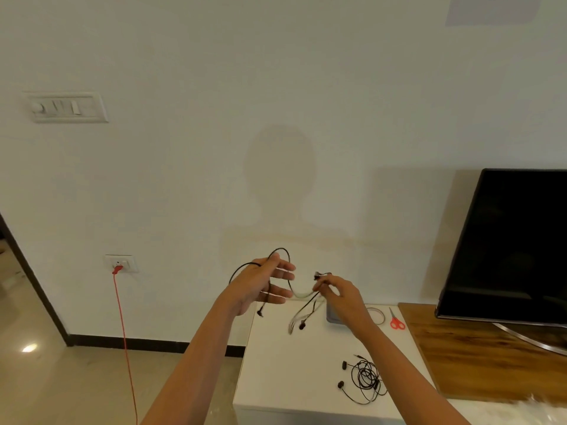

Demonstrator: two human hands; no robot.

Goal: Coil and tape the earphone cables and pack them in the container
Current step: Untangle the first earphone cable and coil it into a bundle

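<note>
My left hand is raised above the white table, fingers spread straight, with a black earphone cable looped around it; its plug dangles below the palm. My right hand pinches the same cable near its earbud end, and an earbud hangs down under it. A second black earphone set lies loosely coiled on the table near the front right. A grey container stands behind my right wrist, mostly hidden. A roll of clear tape and red scissors lie beside it.
A black television stands on a wooden top to the right. A red cord hangs from a wall socket at the left. Tiled floor lies left of the table.
</note>
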